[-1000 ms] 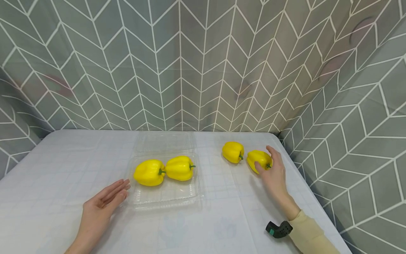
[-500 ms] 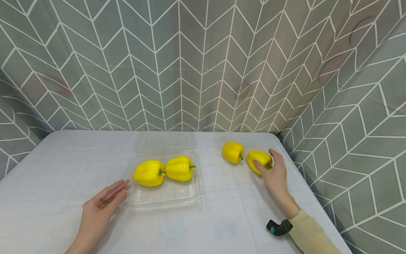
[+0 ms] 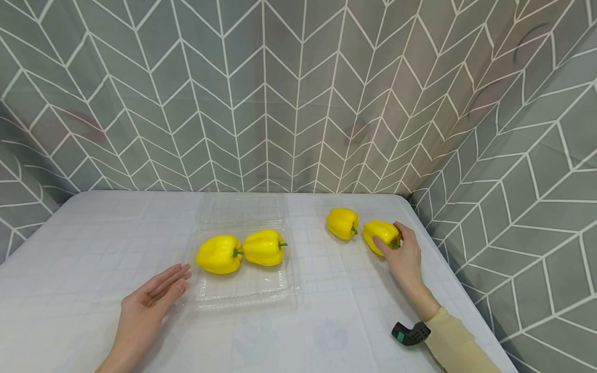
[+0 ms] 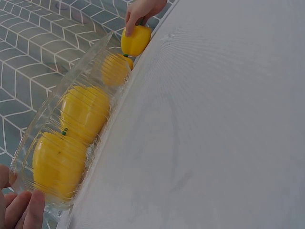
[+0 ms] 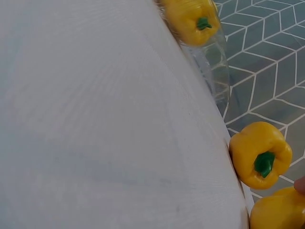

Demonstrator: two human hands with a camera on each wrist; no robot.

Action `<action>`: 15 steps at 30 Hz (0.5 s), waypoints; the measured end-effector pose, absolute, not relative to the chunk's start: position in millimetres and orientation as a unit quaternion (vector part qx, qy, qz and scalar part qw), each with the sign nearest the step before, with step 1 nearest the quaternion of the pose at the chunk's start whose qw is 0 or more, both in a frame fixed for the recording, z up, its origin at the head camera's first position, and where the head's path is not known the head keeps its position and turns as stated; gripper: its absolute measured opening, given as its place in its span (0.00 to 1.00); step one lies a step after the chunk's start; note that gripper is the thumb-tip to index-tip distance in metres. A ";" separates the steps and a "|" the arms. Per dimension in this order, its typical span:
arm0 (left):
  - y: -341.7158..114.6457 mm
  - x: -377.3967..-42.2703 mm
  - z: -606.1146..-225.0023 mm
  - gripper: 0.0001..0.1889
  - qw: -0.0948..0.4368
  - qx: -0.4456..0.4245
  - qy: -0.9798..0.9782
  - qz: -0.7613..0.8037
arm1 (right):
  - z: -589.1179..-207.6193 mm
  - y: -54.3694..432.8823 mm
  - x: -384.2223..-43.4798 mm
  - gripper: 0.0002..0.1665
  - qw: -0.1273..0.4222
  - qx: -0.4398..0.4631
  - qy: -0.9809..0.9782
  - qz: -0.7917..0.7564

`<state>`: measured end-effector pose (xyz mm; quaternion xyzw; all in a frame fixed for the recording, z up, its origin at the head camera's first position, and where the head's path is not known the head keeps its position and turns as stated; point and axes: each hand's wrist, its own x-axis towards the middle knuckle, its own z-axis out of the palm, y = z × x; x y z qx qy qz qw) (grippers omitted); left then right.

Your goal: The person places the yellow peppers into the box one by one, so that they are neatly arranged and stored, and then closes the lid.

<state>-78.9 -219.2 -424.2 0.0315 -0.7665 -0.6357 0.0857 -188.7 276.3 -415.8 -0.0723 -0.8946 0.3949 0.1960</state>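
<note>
My right hand [image 3: 409,261] grips a yellow bell pepper [image 3: 377,231] at the right of the table, its thumb on the near side and fingers on the far side. A second yellow bell pepper [image 3: 342,223] lies just left of that one. Two more peppers, a left one [image 3: 218,254] and a right one [image 3: 263,247], lie end to end in a clear plastic clamshell container [image 3: 242,292]. Beside the container's left edge is my left hand [image 3: 148,298], fingers extended. In the left wrist view its fingertips [image 4: 34,210] are close to the container wall.
The container's clear lid [image 3: 242,209] lies folded back toward the curtain [image 3: 280,103]. A white cloth covers the table [image 3: 326,321]. A black curved device [image 3: 410,334] sits by the right sleeve [image 3: 459,342].
My right hand's fingers have come down and drawn in around the rightmost pepper. The left hand, the container and the peppers stay in place.
</note>
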 end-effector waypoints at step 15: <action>-220.1 -79.1 -426.0 0.31 0.088 0.028 -0.762 -0.641 | -416.2 275.5 -187.6 0.43 0.183 -0.072 -0.893 0.404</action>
